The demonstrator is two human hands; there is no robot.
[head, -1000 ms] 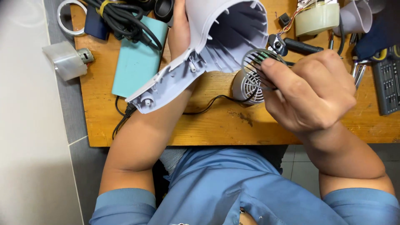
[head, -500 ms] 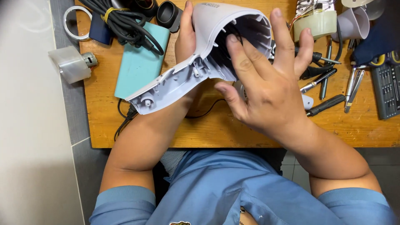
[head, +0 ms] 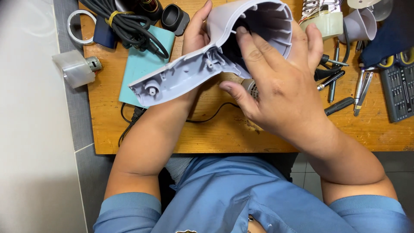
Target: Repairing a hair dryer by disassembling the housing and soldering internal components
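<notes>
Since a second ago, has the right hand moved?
Yes. The right hand went from the bench tools leftward and up, its fingers now reaching into the pale plastic housing.

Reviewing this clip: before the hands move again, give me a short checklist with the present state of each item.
1. Left hand grips the pale grey plastic hair-dryer shell: ok.
2. Right hand has fingers inside the shell's ribbed barrel: ok.
3. What the fingertips touch inside: cannot tell.
4. Shell lifted off the wooden table: ok.
5. Thin black wire lies free under the shell: ok.
6. Dark screwdrivers within right-hand reach: ok.
</notes>
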